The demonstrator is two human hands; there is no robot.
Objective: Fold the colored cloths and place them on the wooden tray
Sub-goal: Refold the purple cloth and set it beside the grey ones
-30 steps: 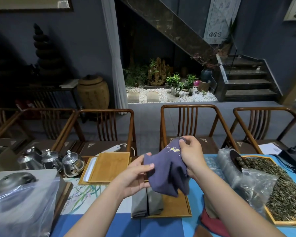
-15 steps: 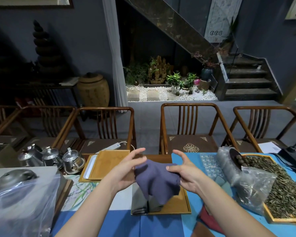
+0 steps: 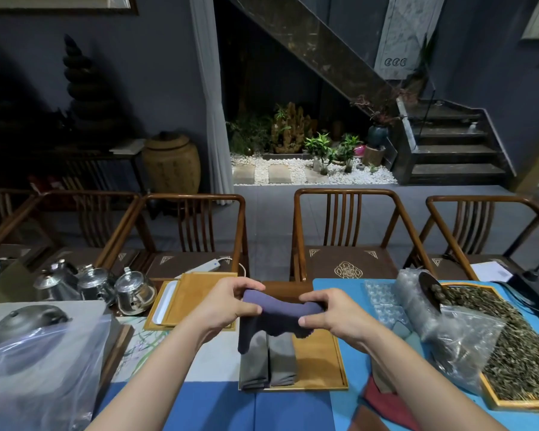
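Observation:
I hold a blue-purple cloth (image 3: pixel 277 315) in the air over the wooden tray (image 3: pixel 319 359). My left hand (image 3: pixel 224 306) pinches its left end and my right hand (image 3: pixel 330 312) pinches its right end, so the cloth is bunched into a thick band with a flap hanging at the lower left. Two folded grey cloths (image 3: pixel 266 360) lie side by side on the tray's left half. A red cloth (image 3: pixel 386 402) and a brown cloth (image 3: pixel 378 376) lie on the blue mat to the tray's right, partly hidden by my right forearm.
A second wooden tray with a white dish (image 3: pixel 193 298) sits behind on the left, beside metal teapots (image 3: pixel 134 290). A tray of loose tea (image 3: pixel 511 353) with plastic bags is on the right. A plastic-covered box (image 3: pixel 35 362) stands on the left. Chairs line the far edge.
The cloth came down from chest height toward the tray. My hands shifted to its two ends and drew it into a horizontal band.

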